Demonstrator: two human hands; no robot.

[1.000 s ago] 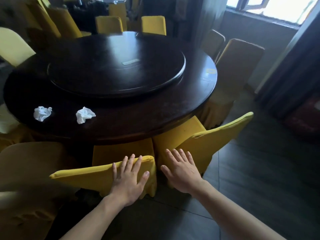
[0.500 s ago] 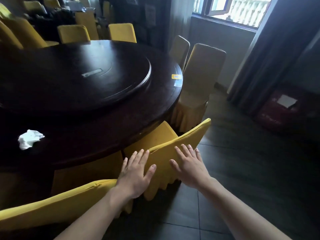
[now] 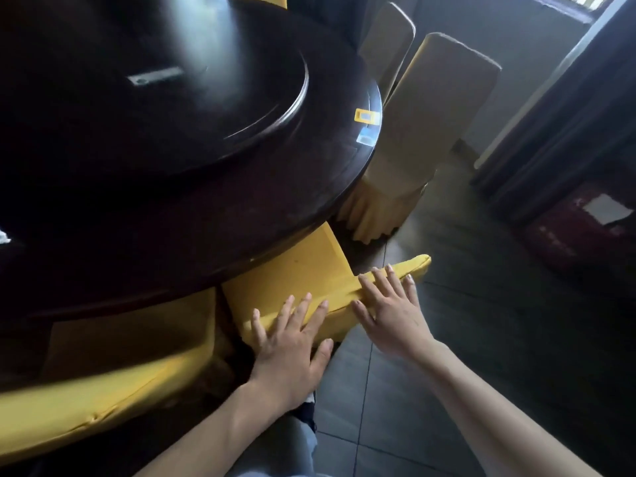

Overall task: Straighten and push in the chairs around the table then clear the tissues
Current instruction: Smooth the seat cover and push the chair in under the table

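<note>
The table is very dark brown, glossy, and so is its turntable. The near chair wears a bright yellow cover, as does the one at lower left. Two far chairs look duller, tan-yellow. A small yellow tag lies on the table. The floor is dark grey tile with paler seams.

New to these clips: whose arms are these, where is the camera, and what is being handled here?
No robot here: a person wears one camera on the head, looking down at their own bare arms. The left hand and right hand both lie flat, fingers straight, on the back of a yellow-covered chair whose seat reaches under the dark round table. Nothing is gripped. On the table lie a small yellow tag and, at the left frame edge, a scrap of white tissue. Further covered chairs stand beyond.
</note>
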